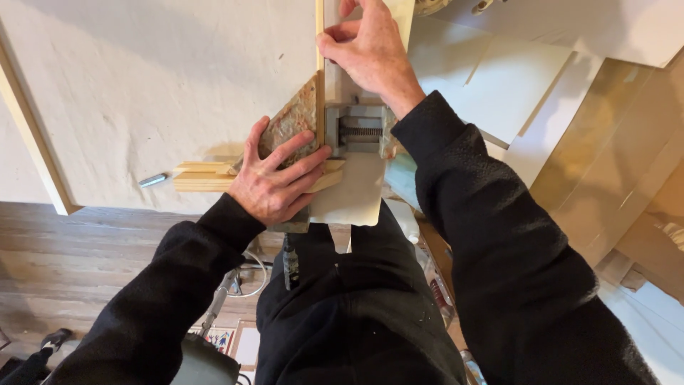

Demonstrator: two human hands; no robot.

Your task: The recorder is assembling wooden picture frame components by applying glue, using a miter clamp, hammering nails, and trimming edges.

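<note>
My left hand (274, 177) lies flat with fingers spread on a triangular piece of chipboard (292, 121) and on the light wooden batten (203, 176) beneath it, pressing both against the pale wall panel. My right hand (367, 50) is higher up, curled around the grey body of a tool (356, 128) that stands against a thin vertical wood strip (320, 43). A beige sheet (353, 192) hangs below the tool. Both arms wear black sleeves.
A grey screw or bolt (152, 180) sticks out left of the batten. A slanted wood strip (32, 128) edges the panel at left. Pale boards (499, 78) and brown cardboard (613, 164) lie at right. Tools and a cable (235, 285) rest on the wooden floor below.
</note>
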